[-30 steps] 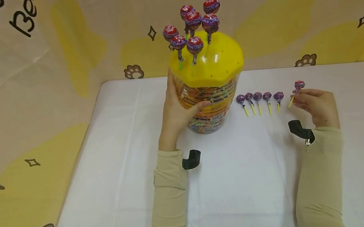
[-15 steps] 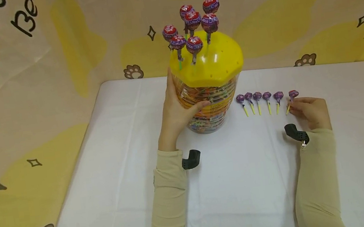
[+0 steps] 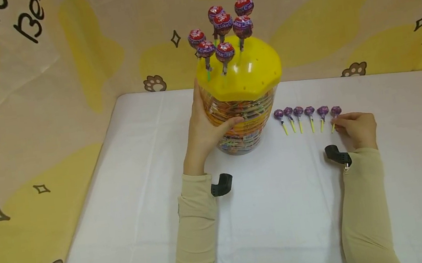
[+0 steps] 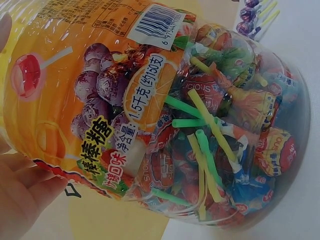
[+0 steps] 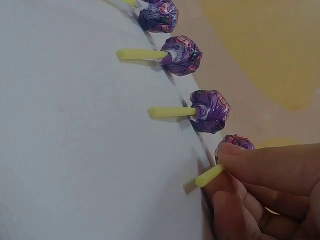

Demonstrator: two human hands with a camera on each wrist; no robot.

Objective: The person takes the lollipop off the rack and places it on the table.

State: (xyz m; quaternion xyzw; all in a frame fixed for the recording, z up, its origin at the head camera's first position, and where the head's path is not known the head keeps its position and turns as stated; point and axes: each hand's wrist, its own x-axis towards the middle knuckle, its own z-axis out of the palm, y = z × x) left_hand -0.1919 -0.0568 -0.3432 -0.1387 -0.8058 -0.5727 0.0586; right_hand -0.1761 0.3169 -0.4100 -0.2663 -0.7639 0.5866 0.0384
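My left hand [image 3: 208, 134] grips the side of a clear candy jar [image 3: 241, 138], thumb across its front. Its yellow lid [image 3: 254, 65] carries several upright lollipops [image 3: 225, 52] with red and purple wrappers. In the left wrist view, wrapped lollipops [image 4: 250, 110] with yellow and green sticks fill the jar behind an orange label [image 4: 90, 95]. To the right, my right hand [image 3: 356, 129] pinches a purple lollipop [image 3: 335, 110] between thumb and fingers, at the right end of a row of purple lollipops [image 3: 310, 111]. In the right wrist view its yellow stick [image 5: 210, 176] sticks out below the thumb, close over the tabletop.
A white cloth covers the table [image 3: 278, 220]. Behind and to the left hangs a yellow and beige backdrop [image 3: 340, 21] with paw prints. Black camera mounts [image 3: 222, 185] sit on both sleeved wrists.
My right hand has moved left and slightly down, bringing the lollipop to the end of the row. My left hand stays on the jar.
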